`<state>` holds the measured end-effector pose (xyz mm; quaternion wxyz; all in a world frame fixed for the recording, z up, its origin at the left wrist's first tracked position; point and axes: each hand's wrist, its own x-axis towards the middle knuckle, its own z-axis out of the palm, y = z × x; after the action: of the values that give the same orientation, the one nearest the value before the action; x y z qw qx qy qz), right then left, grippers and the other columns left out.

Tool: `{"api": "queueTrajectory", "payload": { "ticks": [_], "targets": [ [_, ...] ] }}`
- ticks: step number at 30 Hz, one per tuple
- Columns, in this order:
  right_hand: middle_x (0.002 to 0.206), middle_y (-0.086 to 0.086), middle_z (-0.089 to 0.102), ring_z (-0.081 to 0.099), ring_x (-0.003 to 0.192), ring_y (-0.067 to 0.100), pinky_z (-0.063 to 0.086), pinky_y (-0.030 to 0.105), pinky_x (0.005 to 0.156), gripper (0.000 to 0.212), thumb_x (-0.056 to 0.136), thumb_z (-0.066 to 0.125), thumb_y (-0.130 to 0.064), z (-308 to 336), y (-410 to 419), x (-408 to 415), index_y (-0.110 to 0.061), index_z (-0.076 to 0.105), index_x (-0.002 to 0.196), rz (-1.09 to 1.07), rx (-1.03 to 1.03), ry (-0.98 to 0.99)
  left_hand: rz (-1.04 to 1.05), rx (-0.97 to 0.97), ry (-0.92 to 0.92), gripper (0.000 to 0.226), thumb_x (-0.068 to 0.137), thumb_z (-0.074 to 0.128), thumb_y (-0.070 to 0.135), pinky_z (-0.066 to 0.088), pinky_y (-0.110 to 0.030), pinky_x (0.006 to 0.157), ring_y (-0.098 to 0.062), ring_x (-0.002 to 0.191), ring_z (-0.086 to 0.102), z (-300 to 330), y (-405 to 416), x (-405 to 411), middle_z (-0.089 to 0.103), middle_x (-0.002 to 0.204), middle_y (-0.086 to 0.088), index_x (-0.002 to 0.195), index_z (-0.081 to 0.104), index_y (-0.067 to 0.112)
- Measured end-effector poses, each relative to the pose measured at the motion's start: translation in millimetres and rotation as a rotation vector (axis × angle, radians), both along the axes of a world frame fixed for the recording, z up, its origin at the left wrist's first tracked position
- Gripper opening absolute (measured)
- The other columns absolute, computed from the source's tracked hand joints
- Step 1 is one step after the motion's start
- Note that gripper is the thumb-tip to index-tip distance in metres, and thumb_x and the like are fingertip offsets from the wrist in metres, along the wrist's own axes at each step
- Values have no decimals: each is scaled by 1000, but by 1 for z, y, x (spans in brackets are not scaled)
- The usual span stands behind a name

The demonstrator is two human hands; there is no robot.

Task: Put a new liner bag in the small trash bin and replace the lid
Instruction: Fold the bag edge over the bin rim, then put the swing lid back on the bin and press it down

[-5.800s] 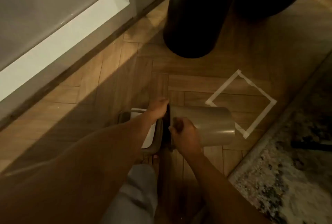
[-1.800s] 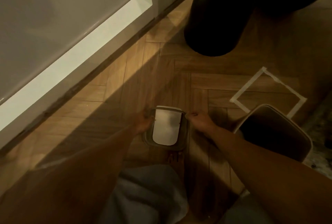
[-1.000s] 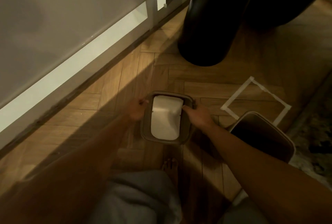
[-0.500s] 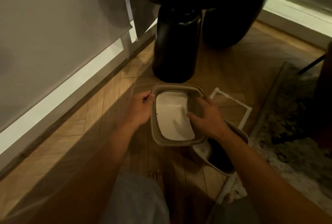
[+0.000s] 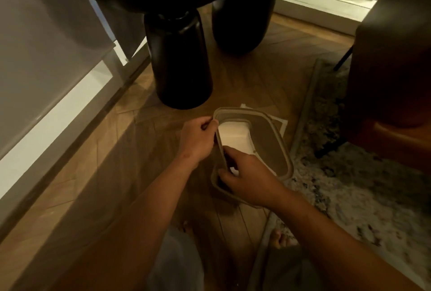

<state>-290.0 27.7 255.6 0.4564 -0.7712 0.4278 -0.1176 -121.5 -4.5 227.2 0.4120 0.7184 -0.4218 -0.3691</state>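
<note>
The bin lid (image 5: 277, 141) is a taupe rounded-rectangle frame with a white swing flap (image 5: 233, 134) in its middle. I hold it slightly tilted above the floor, over a white tape square (image 5: 283, 125). My left hand (image 5: 198, 141) pinches the lid's far left rim. My right hand (image 5: 249, 181) grips the near rim, fingers curled into the opening. The bin body is hidden beneath the lid and my right hand. No liner bag shows.
Two black table pedestals (image 5: 179, 62) (image 5: 242, 10) stand just beyond the lid under a dark round top. A patterned rug (image 5: 349, 185) lies to the right, with a brown chair (image 5: 391, 69) on it. A white baseboard (image 5: 46, 122) runs along the left. My bare toes (image 5: 279, 237) are near the rug edge.
I lifted the lid off the floor with both hands and carried it right, over the spot where the open bin stood. The bin has gone out of sight under it.
</note>
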Motion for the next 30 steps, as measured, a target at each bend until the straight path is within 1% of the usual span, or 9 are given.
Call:
{"api": "queueTrajectory", "payload": {
  "ticks": [3,5,10,13,17,20,23,25,30],
  "targets": [
    [84,-10,68,63,70,6,45,18,52,25,93,55,-15,-4,-6,-17,-27,61,114,-109,-54,19,-3,16,-56,36,91,61,45,42,-8,63,9,71,60,-4,-12,-15,65,87,25,119,70,24],
    [82,-10,68,64,69,4,42,18,50,31,93,53,-11,-4,-16,-26,-29,63,115,-181,-32,-1,-3,10,-127,43,88,61,52,38,-7,64,10,78,57,-6,-19,-20,66,95,20,118,70,23],
    [87,-16,71,67,76,0,49,13,57,42,93,50,-5,-4,-39,-43,-30,65,123,-269,0,-138,-7,-39,-169,28,88,62,49,47,-14,69,1,87,63,-16,-30,-26,67,93,19,104,73,30],
    [94,-20,71,67,85,-5,49,9,63,41,94,51,-5,-9,-52,-50,-25,66,127,-389,47,-229,-19,5,-121,31,89,62,46,47,-17,72,0,93,60,-24,-34,-26,66,107,12,114,69,28],
    [110,-13,73,69,98,1,56,23,78,37,98,52,-10,-14,-68,-58,-28,67,127,-559,139,-350,-66,61,-81,43,90,57,53,41,-17,70,2,97,55,-34,-37,-26,60,121,11,126,58,30],
    [110,-12,75,71,100,7,58,33,86,31,100,53,-14,-16,-74,-64,-30,68,122,-682,240,-463,-132,172,-54,59,91,50,60,38,-18,72,-6,105,52,-41,-39,-30,56,134,4,138,48,26],
    [107,-11,76,72,98,7,59,31,84,28,100,55,-13,-14,-79,-66,-26,70,120,-761,335,-599,-224,329,32,77,88,38,72,41,-36,97,-18,127,47,-45,-38,-33,45,149,-1,147,38,24],
    [112,0,76,73,101,16,60,32,81,31,99,55,-9,-12,-81,-68,-16,68,127,-819,444,-735,-309,400,12,93,77,25,86,33,-49,109,-26,140,37,-44,-35,-33,36,156,0,152,31,31],
    [120,12,72,75,98,24,60,35,75,42,94,59,-2,-9,-86,-73,-17,63,134,-995,657,-992,-272,535,302,108,64,27,96,49,-47,85,-26,119,52,-45,-32,-32,46,142,-2,153,22,36]
  ]
}}
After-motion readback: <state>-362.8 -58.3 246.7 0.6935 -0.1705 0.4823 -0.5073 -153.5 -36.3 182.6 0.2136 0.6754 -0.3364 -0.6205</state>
